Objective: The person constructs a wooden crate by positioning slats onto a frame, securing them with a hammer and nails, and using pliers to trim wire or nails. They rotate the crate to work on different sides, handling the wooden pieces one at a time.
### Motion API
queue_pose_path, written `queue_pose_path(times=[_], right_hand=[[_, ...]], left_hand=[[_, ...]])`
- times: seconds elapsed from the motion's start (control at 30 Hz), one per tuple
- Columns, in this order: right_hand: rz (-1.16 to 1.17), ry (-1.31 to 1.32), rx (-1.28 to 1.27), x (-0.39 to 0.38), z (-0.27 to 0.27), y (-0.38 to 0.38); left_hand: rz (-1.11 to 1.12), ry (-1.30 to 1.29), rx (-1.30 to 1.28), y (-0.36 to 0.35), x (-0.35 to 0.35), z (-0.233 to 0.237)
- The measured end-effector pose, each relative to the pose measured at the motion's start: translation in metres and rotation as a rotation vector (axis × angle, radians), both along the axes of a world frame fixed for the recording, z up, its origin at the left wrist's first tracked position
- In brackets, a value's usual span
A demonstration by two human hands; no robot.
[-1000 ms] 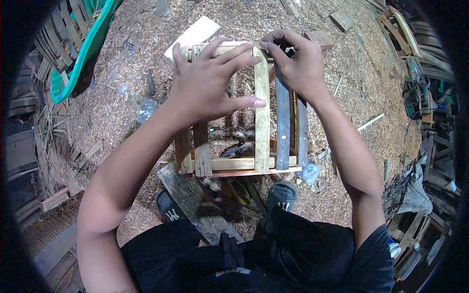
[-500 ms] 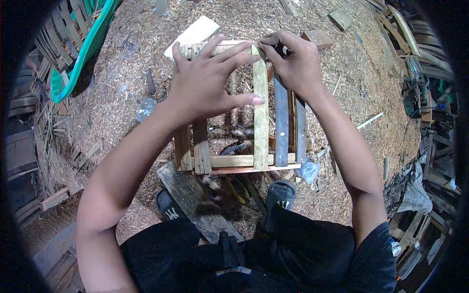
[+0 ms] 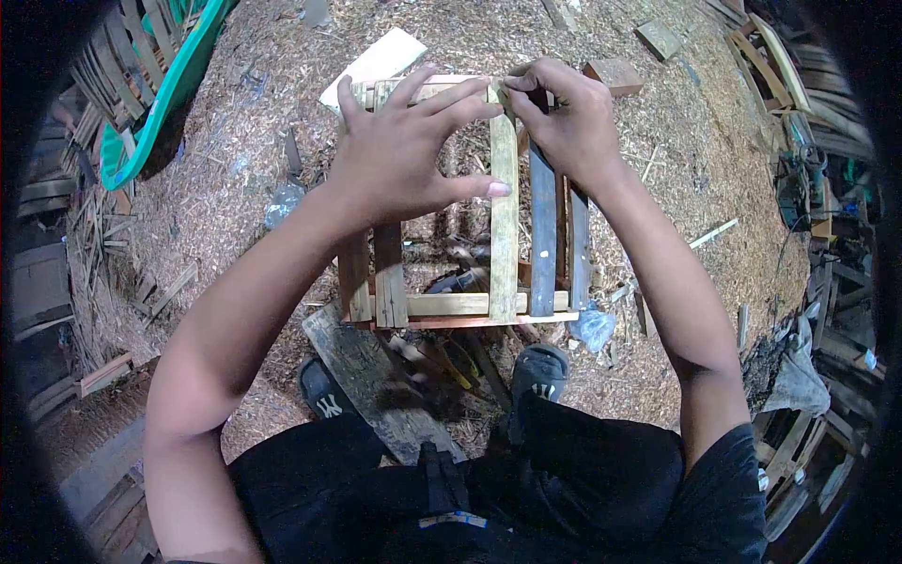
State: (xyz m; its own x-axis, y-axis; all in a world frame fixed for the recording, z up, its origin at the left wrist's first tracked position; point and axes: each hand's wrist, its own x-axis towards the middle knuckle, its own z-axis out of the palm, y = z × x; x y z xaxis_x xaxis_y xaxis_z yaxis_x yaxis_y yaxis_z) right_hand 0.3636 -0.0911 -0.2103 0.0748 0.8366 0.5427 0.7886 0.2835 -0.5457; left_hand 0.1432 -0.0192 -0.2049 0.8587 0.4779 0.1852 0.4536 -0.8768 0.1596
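Note:
A wooden slatted frame (image 3: 442, 305) lies in front of me, with slats running between its far and near rails. My left hand (image 3: 399, 155) is spread over its far left part, fingers apart, the thumb resting on a pale slat (image 3: 504, 235). At the far end of that slat my right hand (image 3: 573, 117) is closed in a pinch; what its fingertips hold is hidden. Just right of the pale slat runs a dark slat (image 3: 542, 235). Two brownish slats, one of them a weathered slat (image 3: 390, 277), stand on the left side under my left wrist.
Wood shavings cover the ground. Beyond the frame lie a white board (image 3: 381, 64) and a wood block (image 3: 613, 77). A grey plank (image 3: 376, 395) lies between my feet. A green curved edge (image 3: 160, 113) is at the left, with wood piles (image 3: 832, 103) at the right.
Both hands keep nearly the same pose on the frame. The whole view has shifted very slightly.

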Motion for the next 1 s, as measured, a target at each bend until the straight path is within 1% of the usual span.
queue_pose_path(times=[0.07, 0.3, 0.37, 0.5, 0.57, 0.6, 0.73, 0.8, 0.83, 0.9, 1.0], right_hand=[[0.005, -0.004, -0.017, 0.0, -0.001, -0.001], [-0.025, -0.065, 0.048, 0.001, 0.003, 0.0], [-0.036, -0.161, 0.049, 0.002, 0.002, -0.001], [-0.056, -0.125, 0.001, -0.002, 0.002, -0.003], [-0.068, -0.035, -0.066, -0.004, 0.005, -0.004], [-0.067, -0.057, -0.042, -0.003, 0.003, -0.003], [-0.079, -0.079, 0.016, -0.003, 0.001, -0.002], [-0.067, 0.036, -0.027, -0.002, 0.002, -0.004], [-0.071, 0.034, -0.026, -0.001, 0.003, -0.006], [-0.052, 0.052, 0.082, 0.0, 0.005, -0.011], [-0.127, -0.006, 0.034, 0.002, 0.013, -0.032]], left_hand=[[0.004, 0.002, 0.0, 0.001, 0.001, -0.002], [0.001, 0.004, 0.004, 0.001, 0.003, 0.003], [-0.005, 0.0, -0.016, 0.0, 0.003, 0.001], [-0.021, -0.046, 0.005, 0.0, 0.0, 0.0], [0.005, -0.015, 0.015, -0.002, 0.001, 0.001], [-0.005, -0.047, 0.019, -0.001, 0.001, 0.0], [-0.012, -0.029, 0.035, 0.0, 0.0, -0.002], [-0.007, -0.03, 0.027, 0.0, 0.0, -0.003], [-0.011, -0.033, 0.029, 0.0, 0.0, -0.004], [-0.002, -0.018, 0.019, 0.001, 0.0, -0.003], [0.039, 0.037, -0.011, -0.002, 0.002, 0.001]])
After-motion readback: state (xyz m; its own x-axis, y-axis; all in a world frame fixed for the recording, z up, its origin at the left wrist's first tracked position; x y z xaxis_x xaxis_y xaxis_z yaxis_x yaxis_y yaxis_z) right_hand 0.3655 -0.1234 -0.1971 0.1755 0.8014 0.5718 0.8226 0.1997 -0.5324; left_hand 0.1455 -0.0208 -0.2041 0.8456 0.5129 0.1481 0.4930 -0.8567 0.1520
